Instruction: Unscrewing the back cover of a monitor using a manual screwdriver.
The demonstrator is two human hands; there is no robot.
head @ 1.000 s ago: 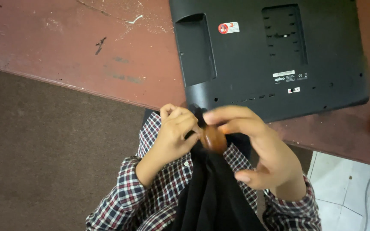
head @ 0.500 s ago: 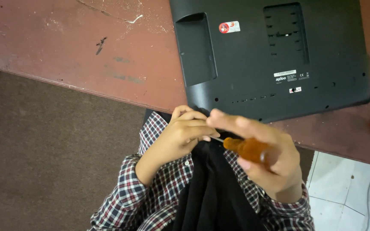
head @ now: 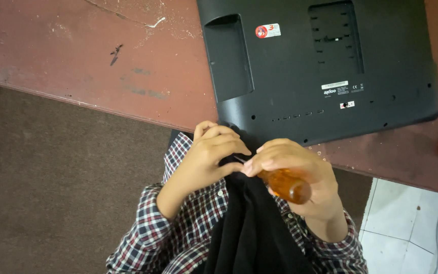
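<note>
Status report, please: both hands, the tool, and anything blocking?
Right hand grips screwdriver by orange handle. Left hand pinches at its tip. Black monitor face down on table. Nothing blocking.

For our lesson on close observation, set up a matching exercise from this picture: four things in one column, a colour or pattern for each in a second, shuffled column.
Things:
1. Screwdriver handle
2. Monitor back
3. Table
4. Sleeves

Colours or patterns:
A. black
B. checked red, white and dark
C. clear orange
D. worn reddish-brown

Pairs: 1-C, 2-A, 3-D, 4-B
</note>
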